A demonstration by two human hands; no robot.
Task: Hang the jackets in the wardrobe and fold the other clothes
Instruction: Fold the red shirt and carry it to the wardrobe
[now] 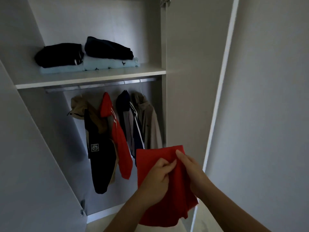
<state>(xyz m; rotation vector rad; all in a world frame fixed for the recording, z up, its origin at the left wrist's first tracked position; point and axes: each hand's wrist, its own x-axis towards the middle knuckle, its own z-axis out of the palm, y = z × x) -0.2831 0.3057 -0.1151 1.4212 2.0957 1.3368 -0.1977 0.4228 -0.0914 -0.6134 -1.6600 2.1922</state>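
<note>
I hold a folded red garment (168,195) in front of the open wardrobe, low and right of centre. My left hand (156,179) grips its middle with curled fingers. My right hand (189,166) pinches the cloth near its top right corner. Several jackets hang from the rail (100,84): a tan and black one (98,139), a red one (117,131), a navy striped one (132,121) and a beige one (150,123). Folded clothes lie on the shelf (93,77) above: two dark piles (58,55) (108,48) on light blue ones (110,64).
The wardrobe's left door (33,164) stands open at my left with a hinge low on it. A white side panel (187,81) and the right door's edge (219,97) bound the opening. The shelf's right part is bare.
</note>
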